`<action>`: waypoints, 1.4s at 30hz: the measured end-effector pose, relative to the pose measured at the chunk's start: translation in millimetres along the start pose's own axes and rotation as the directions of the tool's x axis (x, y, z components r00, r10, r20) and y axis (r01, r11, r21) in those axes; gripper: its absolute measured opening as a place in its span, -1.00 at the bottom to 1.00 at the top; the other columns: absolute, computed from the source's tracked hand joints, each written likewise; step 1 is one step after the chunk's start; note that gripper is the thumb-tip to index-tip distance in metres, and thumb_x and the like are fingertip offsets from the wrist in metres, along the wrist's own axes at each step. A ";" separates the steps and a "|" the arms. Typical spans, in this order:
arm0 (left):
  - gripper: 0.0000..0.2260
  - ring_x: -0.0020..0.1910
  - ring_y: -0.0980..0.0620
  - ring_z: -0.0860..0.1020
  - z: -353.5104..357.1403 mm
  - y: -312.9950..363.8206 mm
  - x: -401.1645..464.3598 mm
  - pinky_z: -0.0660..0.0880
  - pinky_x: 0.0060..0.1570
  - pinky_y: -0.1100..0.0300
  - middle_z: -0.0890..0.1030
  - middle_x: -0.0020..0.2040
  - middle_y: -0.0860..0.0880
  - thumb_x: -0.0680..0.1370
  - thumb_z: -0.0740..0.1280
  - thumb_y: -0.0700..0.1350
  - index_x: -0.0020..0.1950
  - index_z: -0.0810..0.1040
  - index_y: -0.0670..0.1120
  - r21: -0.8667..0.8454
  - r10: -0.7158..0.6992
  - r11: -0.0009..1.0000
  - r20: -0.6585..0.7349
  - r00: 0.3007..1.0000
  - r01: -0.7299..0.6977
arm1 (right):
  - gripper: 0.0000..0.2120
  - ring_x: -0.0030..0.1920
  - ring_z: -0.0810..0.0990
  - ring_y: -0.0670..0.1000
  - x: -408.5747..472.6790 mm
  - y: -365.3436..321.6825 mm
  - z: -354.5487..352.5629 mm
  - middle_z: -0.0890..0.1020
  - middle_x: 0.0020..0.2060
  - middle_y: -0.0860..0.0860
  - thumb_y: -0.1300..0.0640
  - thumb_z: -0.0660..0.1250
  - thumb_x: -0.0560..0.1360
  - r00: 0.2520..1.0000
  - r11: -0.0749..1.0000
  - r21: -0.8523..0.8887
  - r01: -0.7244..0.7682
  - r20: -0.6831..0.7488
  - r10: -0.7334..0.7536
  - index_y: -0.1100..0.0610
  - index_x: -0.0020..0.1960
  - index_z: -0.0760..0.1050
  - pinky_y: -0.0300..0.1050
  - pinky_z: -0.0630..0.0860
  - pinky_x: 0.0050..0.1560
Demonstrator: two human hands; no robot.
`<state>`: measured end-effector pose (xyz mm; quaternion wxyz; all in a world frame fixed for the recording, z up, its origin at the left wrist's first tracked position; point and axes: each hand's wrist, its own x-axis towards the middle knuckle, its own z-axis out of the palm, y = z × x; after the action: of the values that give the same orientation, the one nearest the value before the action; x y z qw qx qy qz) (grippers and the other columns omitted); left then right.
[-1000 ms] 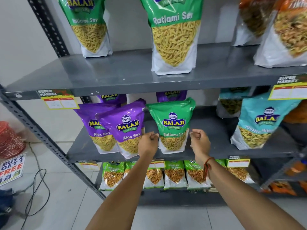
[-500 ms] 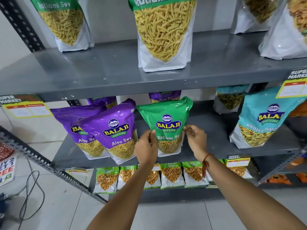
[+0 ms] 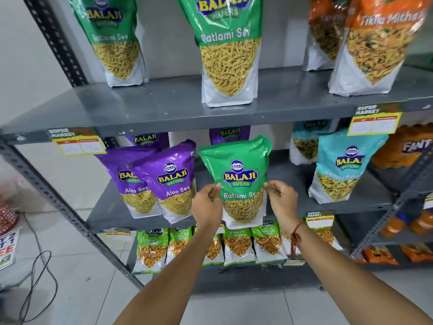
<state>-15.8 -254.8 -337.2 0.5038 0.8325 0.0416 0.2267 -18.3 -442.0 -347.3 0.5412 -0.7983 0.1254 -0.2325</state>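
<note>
Green Ratlami Sev pkt point(image 3: 236, 177), upright, mid-shelf

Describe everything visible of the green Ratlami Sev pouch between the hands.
The green Ratlami Sev pouch is glossy plastic: green top with Balaji Wafers logo, yellow sev pictured below, white base. It is upright, facing the camera, at the front of the middle shelf, right of a purple Aloo Sev pouch. The left hand pinches its left edge, the right hand its right edge. Whether its base rests on the shelf is unclear.
</note>
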 end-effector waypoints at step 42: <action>-0.73 -0.27 -0.04 0.58 -283.4 115.2 252.3 0.58 -0.08 -0.13 0.69 -0.24 -0.14 0.55 0.32 0.10 -0.18 0.64 -0.05 -0.104 0.241 0.946 -0.403 0.883 -0.306 | -0.91 -0.18 0.61 -0.03 68.6 -340.6 173.3 0.68 -0.20 0.01 0.04 0.31 0.49 0.844 0.779 0.441 0.446 0.085 -0.530 0.01 -0.11 0.58 0.18 0.61 -0.01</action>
<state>72.6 -3.7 -43.3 0.5153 0.7249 0.0025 0.4571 111.1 -203.0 -70.0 0.6249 -0.6930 -0.1937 -0.3029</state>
